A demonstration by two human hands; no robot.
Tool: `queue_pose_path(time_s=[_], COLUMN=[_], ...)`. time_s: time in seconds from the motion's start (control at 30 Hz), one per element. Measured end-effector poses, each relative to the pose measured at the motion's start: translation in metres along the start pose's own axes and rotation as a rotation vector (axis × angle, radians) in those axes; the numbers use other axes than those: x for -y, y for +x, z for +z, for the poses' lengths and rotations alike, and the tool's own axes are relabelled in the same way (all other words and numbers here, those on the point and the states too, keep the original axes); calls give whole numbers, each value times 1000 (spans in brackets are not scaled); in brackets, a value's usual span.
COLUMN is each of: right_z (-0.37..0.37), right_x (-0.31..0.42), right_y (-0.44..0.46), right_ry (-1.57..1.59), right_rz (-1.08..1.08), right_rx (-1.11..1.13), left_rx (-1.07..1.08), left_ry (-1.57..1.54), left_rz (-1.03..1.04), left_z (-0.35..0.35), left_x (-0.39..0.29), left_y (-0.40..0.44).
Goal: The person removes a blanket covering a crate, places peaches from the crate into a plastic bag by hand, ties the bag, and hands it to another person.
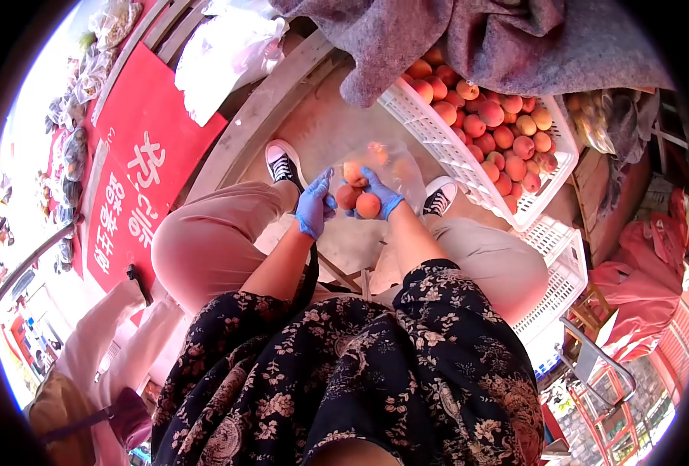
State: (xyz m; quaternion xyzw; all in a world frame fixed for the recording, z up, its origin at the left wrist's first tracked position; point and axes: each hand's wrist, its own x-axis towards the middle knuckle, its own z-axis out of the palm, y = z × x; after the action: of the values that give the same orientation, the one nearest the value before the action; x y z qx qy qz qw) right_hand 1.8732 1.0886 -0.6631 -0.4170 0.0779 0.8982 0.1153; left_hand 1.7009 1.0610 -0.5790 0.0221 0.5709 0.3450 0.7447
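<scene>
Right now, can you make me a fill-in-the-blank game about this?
The left hand is gloved in the colour ____.
The crate full of peaches is coloured ____.
White writing is on a banner coloured ____.
The dark top is printed with ____.
Missing words: blue; white; red; flowers.

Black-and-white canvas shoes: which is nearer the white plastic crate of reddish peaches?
The right shoe, close beside the crate; the left shoe stands farther off.
</scene>
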Motion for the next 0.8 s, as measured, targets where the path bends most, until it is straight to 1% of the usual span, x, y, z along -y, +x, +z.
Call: queue_pose_path(time_s=[0.03,0.13,0.17,0.23,0.3,0.37,0.47,0.57,0.63,0.67,0.7,0.73,0.77,0.8], right_z=[-7,-20,-22,-45,-73,-93,-42,-54,-67,-71,-58,-44,-31,-15], right_x=[-6,2,6,17,17,14,29,23,30,33,39,45,53,63], right_y=[11,24,36,52,75,93,56,66,67,66,54,37,17,-7], right_ry=[180,437,392,304,252,229,252,330,208,117,-46,-224,-361,-420], right_rz=[-41,-118,-313,-315,-336,-373,-271,-176,-227,-249,-237,-223,-213,-223], right_rx=[-112,4,21,-36,-221,-541,-660,-690,-257,-243,-332,-399,-419,-374], left_rx=[6,36,43,61,61,57,48,53,56,54,18,33,9,-15], left_ry=[11,56,69,74,43,24,15,5,-19,-16,-18,-35,-39,-41], left_rz=[-9,-51,-66,-75,-74,-76,-77,-54,-52,-46,-64,-62,-66,-69], left_z=[2,10,13,19,20,21,25,29,32,34,36,37,39,42], left_x=[3,4,3,-1,-2,-3,-4,-7,-10,-13,-15,-18,-21,-22], left_y=[-2,-4,-5,-6,-1,3,9,14,19,19,22,23,25,27])
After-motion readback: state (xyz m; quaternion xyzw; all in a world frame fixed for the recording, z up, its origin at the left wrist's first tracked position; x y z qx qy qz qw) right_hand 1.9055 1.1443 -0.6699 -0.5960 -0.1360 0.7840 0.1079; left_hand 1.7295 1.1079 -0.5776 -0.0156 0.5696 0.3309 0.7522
